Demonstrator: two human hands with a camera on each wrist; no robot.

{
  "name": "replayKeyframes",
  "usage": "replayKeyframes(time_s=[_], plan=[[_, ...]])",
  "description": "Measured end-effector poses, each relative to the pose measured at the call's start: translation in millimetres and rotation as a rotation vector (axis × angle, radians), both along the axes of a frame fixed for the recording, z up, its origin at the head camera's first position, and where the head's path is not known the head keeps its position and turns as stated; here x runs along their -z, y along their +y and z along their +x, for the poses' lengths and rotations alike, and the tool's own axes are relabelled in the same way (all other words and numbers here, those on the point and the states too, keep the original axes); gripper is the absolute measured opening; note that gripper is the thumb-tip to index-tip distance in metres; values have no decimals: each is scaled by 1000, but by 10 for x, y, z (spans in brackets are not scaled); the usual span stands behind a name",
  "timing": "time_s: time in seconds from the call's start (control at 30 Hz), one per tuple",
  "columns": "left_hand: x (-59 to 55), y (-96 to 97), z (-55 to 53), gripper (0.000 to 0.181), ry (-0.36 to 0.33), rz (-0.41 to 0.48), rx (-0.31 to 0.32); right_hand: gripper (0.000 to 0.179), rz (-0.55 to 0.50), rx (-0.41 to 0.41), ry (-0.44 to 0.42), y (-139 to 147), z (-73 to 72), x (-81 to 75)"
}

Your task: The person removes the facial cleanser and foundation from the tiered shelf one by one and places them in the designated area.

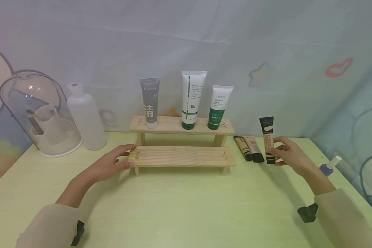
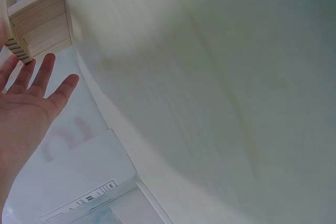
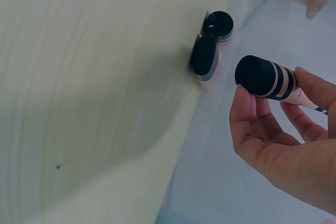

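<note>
My right hand pinches a black-and-beige cosmetic tube between thumb and fingers. The tube stands cap down; in the right wrist view its black cap points away from the palm, above the table. Just left of it, two similar tubes, a black-and-gold one and a beige BB cream, lie side by side. My left hand touches the left end of the two-tier wooden stand at its lower shelf. In the left wrist view its fingers are fairly straight against the wood.
On the upper shelf stand a grey tube, a tall white tube and a white-and-green tube. A clear-domed holder and a white bottle are at the left. Purple nail polish lies near the right edge.
</note>
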State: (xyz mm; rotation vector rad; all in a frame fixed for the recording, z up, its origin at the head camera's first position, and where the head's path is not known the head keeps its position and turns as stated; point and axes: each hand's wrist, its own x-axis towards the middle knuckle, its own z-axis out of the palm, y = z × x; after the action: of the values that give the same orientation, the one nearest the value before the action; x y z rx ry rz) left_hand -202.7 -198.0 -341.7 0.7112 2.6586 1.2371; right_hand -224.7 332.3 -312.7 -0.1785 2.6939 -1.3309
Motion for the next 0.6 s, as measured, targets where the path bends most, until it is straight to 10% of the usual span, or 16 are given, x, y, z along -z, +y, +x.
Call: replayKeyframes(time_s=[0.6], plan=[[1,-2,-2,62,-11,8,-5,54,-93,37,-182,199,-190,165]])
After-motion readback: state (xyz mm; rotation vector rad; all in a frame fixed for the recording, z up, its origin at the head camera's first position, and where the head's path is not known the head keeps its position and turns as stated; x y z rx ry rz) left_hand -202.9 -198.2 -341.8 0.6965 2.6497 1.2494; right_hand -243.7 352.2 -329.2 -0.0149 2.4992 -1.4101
